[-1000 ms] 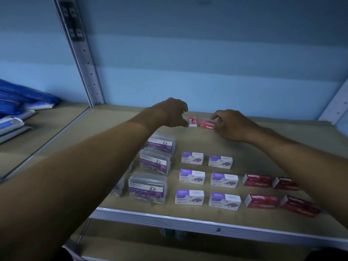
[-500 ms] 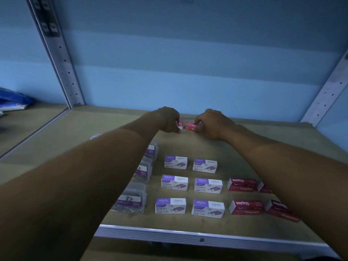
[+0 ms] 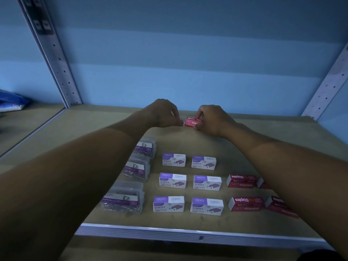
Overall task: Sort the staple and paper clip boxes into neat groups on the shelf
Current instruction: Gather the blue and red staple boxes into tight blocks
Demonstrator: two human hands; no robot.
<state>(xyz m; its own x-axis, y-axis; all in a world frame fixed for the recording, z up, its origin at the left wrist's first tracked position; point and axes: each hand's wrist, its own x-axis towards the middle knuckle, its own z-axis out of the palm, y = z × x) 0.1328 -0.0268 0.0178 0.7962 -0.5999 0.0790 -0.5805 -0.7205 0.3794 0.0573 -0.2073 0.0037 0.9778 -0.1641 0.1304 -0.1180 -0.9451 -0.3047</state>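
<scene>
Blue packets (image 3: 11, 102) stacked on neighbouring shelf at far left; perforated metal upright (image 3: 56, 59) beside them.

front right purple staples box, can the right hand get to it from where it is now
Probably yes. The right hand holds a red staples box at the back of the shelf. The front right purple staples box lies uncovered, with gaps around it, so pulling back should reach it once that grip is freed.

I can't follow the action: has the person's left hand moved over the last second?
Yes. Against the top-left purple staple box, the left hand has shifted a little right, closing on the red staple box that the right hand pinches.
</scene>
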